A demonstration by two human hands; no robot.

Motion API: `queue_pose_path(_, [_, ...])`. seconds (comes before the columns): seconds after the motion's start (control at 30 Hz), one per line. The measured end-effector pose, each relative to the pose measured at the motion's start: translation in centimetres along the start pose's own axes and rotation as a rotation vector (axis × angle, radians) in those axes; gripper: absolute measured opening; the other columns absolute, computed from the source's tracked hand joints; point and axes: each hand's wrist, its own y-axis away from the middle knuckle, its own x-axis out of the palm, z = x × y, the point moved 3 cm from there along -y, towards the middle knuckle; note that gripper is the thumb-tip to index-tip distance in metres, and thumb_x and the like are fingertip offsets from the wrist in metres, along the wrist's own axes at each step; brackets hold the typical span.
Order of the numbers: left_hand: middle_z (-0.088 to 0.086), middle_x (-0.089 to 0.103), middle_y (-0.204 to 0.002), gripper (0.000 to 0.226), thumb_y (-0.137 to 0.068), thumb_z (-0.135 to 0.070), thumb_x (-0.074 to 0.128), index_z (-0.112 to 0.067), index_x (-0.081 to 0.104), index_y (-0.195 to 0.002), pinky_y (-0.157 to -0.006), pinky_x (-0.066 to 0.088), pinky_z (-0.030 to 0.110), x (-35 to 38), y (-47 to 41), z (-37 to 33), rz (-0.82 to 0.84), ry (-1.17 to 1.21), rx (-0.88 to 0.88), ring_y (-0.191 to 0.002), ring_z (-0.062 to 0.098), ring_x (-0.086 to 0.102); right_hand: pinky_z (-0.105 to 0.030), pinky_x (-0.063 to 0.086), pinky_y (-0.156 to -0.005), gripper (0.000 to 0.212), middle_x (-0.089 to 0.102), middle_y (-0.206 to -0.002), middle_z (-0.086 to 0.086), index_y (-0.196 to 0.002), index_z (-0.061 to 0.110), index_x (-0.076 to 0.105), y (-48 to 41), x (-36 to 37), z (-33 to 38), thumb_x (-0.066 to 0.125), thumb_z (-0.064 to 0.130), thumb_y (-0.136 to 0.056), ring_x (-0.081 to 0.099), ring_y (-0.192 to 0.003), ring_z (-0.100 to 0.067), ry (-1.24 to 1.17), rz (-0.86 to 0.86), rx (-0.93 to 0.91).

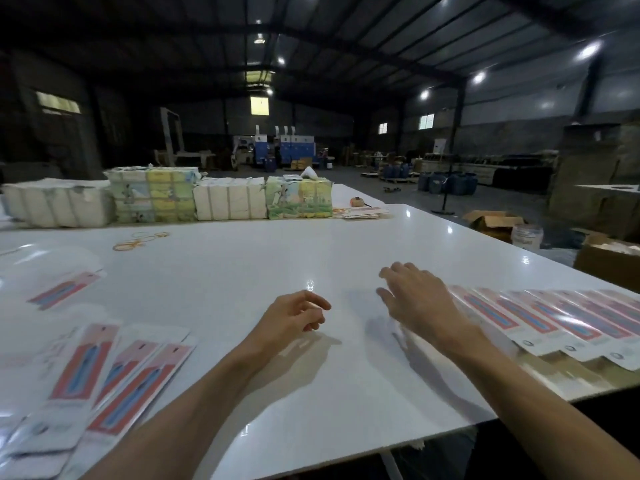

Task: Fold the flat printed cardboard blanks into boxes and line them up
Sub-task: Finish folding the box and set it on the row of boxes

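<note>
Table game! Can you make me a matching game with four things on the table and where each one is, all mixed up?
Things:
1. rubber bands
2. flat blanks
3. lined-up boxes
4. wrapped bundles

Places:
A. in a line along the far edge of the table
B. near left corner, in a loose pile
C. near right edge, in an overlapping row
D. far left, lying loose in front of the bundles

Pairs: 1-D, 2-B, 3-C, 4-A
</note>
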Motion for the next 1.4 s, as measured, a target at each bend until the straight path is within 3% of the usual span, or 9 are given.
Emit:
queue_pose_path(0.1, [0.006, 0.077, -0.093, 0.016, -0.102, -0.012, 0.062, -0.018, 0.076, -0.107, -0.077, 0.056, 0.025, -0.2, 0.0, -0.8, -0.033, -0.034, -0.002, -0.081, 0.018, 0.072, -0.035, 0.057, -0.070, 0.021, 0.071, -0.093, 0.000, -0.106, 0.019, 0.063, -2.3, 1.0, 5.7, 0.050, 0.035, -0.107, 0.068, -0.080, -0.022, -0.128, -0.053, -0.088])
queue_pose_path(0.17, [0.007, 0.078, -0.094, 0.016, -0.103, -0.014, 0.060, -0.017, 0.075, -0.107, -0.076, 0.058, 0.029, -0.9, -0.2, -1.4, -0.089, -0.001, -0.044, -0.080, 0.019, 0.075, -0.032, 0.042, -0.056, 0.014, 0.066, -0.079, 0.001, -0.096, 0.020, 0.056, -2.7, 2.5, 8.2, 0.048, 0.028, -0.105, 0.066, -0.071, -0.025, -0.152, -0.061, -0.106])
queue_pose_path(0.3, [0.002, 0.077, -0.100, 0.021, -0.101, -0.013, 0.058, -0.022, 0.072, -0.114, -0.072, 0.060, 0.023, -3.9, -0.3, -2.4, -0.158, -0.212, -0.181, -0.080, 0.013, 0.076, -0.037, 0.047, -0.064, 0.018, 0.068, -0.083, -0.002, -0.105, 0.020, 0.059, -2.3, 5.3, 9.2, 0.043, 0.029, -0.104, 0.064, -0.075, -0.029, -0.229, -0.027, -0.076])
queue_pose_path(0.43, [0.009, 0.072, -0.121, 0.032, -0.101, -0.011, 0.051, -0.013, 0.066, -0.129, -0.092, 0.059, 0.033, -8.8, 1.3, -3.5, -0.135, -0.698, -0.351, -0.101, 0.023, 0.073, -0.037, 0.048, -0.068, 0.015, 0.069, -0.081, 0.000, -0.103, 0.024, 0.061, -2.5, 6.0, 8.0, 0.046, 0.025, -0.101, 0.062, -0.077, -0.027, -0.361, -0.028, -0.014])
queue_pose_path(0.6, [0.009, 0.064, -0.136, 0.041, -0.098, -0.035, 0.067, -0.017, 0.060, -0.135, -0.101, 0.050, 0.039, -15.8, 7.4, -4.1, -0.310, -1.151, -0.692, -0.124, 0.031, 0.060, -0.040, 0.054, -0.075, 0.017, 0.072, -0.080, 0.005, -0.098, 0.024, 0.065, -2.3, 5.9, 8.0, 0.049, 0.024, -0.102, 0.065, -0.078, -0.025, -0.507, -0.023, 0.012])
queue_pose_path(0.73, [0.014, 0.052, -0.143, 0.083, -0.080, -0.064, 0.082, -0.017, 0.051, -0.141, -0.106, 0.044, 0.045, -18.7, 11.6, -3.6, -0.403, -1.271, -0.968, -0.133, 0.033, 0.048, -0.037, 0.053, -0.073, 0.017, 0.071, -0.076, 0.006, -0.095, 0.026, 0.065, -2.5, 6.2, 7.9, 0.049, 0.024, -0.101, 0.063, -0.078, -0.023, -0.559, -0.013, 0.013])
queue_pose_path(1.03, [0.007, 0.068, -0.121, 0.094, -0.065, -0.072, 0.085, -0.013, 0.055, -0.131, -0.107, 0.050, 0.045, -20.7, 13.0, -3.0, -0.393, -1.197, -1.023, -0.115, 0.027, 0.064, -0.030, 0.046, -0.061, 0.018, 0.067, -0.067, 0.012, -0.089, 0.030, 0.067, -2.5, 6.3, 7.7, 0.054, 0.023, -0.099, 0.062, -0.067, -0.012, -0.647, -0.022, 0.011])
queue_pose_path(1.17, [0.020, 0.048, -0.147, 0.134, -0.065, -0.055, 0.096, -0.003, 0.016, -0.160, -0.109, 0.051, 0.050, -21.1, 12.7, -3.0, -0.458, -1.010, -0.983, -0.131, 0.036, 0.055, -0.029, 0.038, -0.057, 0.018, 0.061, -0.057, 0.022, -0.090, 0.030, 0.068, -2.4, 6.2, 7.7, 0.054, 0.022, -0.099, 0.057, -0.062, -0.005, -0.658, -0.005, 0.007])
queue_pose_path(1.4, [0.005, 0.074, -0.094, 0.036, -0.093, -0.034, 0.076, -0.015, 0.063, -0.121, -0.064, 0.058, 0.033, -19.9, 8.9, -5.3, -0.359, -0.844, -0.641, -0.080, 0.023, 0.074, -0.028, 0.035, -0.058, 0.018, 0.058, -0.060, 0.032, -0.091, 0.030, 0.069, -2.6, 6.5, 8.0, 0.056, 0.021, -0.099, 0.053, -0.063, -0.002, -0.694, -0.001, -0.001])
